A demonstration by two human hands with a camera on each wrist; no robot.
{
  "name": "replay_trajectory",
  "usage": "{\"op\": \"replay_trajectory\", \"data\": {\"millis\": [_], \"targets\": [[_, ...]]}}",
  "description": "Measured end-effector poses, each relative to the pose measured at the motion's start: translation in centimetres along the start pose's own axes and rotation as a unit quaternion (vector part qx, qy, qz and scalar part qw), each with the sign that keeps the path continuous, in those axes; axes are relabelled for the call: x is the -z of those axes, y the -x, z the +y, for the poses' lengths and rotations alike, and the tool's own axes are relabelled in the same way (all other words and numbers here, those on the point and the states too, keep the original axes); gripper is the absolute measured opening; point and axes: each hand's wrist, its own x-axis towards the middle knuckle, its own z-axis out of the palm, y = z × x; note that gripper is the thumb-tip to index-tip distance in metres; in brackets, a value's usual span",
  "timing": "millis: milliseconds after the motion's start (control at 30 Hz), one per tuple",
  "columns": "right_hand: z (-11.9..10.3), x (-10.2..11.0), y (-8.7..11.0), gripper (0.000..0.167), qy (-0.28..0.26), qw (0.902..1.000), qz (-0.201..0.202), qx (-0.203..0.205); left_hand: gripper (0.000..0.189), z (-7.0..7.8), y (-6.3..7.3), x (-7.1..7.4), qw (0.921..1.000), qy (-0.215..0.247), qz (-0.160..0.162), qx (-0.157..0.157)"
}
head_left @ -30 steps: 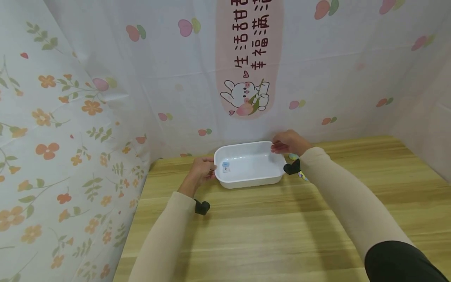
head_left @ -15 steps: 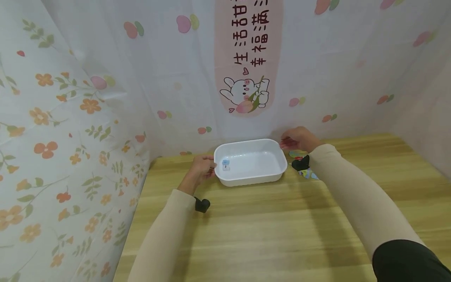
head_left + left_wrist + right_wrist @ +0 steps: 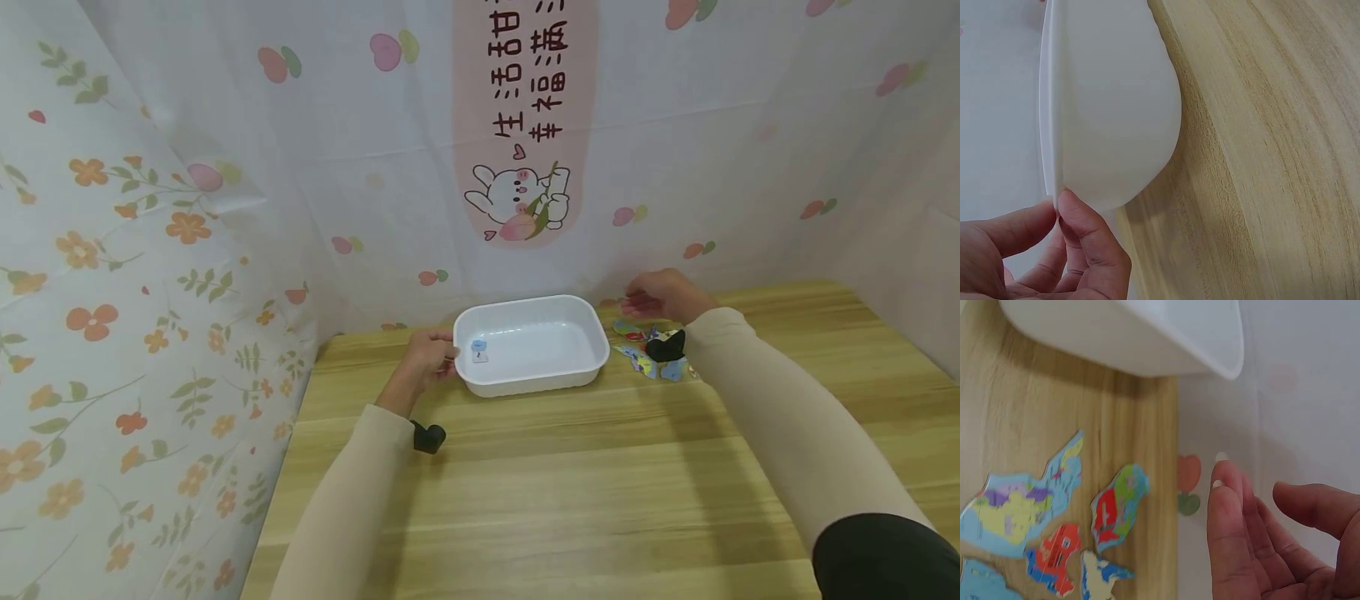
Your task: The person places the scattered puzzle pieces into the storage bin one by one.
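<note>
Head: L fingers (image 3: 442, 337) on 1 tray (image 3: 536, 343)

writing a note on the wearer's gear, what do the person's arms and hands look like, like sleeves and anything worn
The left sleeve and right sleeve are plain, cream and long, reaching the wrists. Beyond them, the left hand and right hand wear no gloves. Small black pieces jut out at both wrists. A black covering shows higher on the right arm.
</note>
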Motion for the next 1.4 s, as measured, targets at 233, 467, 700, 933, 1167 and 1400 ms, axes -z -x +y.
{"op": "replay_trajectory", "data": {"millis": [233,467,700,933,1167,1400], "targets": [[0.8,1.2,0.1,0.008,0.025,0.9997,0.007,0.004,0.038,-0.1,0.1,0.0,1.0000,-0.001,0.000,-0.002],[1.6,1.8,0.3,0.015,0.034,0.9992,0.021,-0.011,0.037,-0.1,0.2,0.0,1.0000,-0.004,-0.001,-0.005],[2.5,2.1,0.0,0.010,0.057,0.9982,0.020,-0.001,0.035,-0.3,-0.1,0.1,1.0000,-0.006,0.002,-0.005],[2.9,1.9,-0.1,0.007,0.064,0.9975,0.027,0.016,0.036,-0.2,-0.1,0.1,0.9999,-0.005,-0.002,-0.012],[3.4,1.3,-0.7,0.008,0.107,0.9919,0.056,0.039,0.037,-0.2,0.1,0.1,0.9999,-0.009,-0.002,-0.014],[3.8,1.0,-1.2,0.009,0.145,0.9834,0.095,0.054,0.035,-0.1,0.1,0.1,0.9998,-0.014,0.001,-0.017]]}}
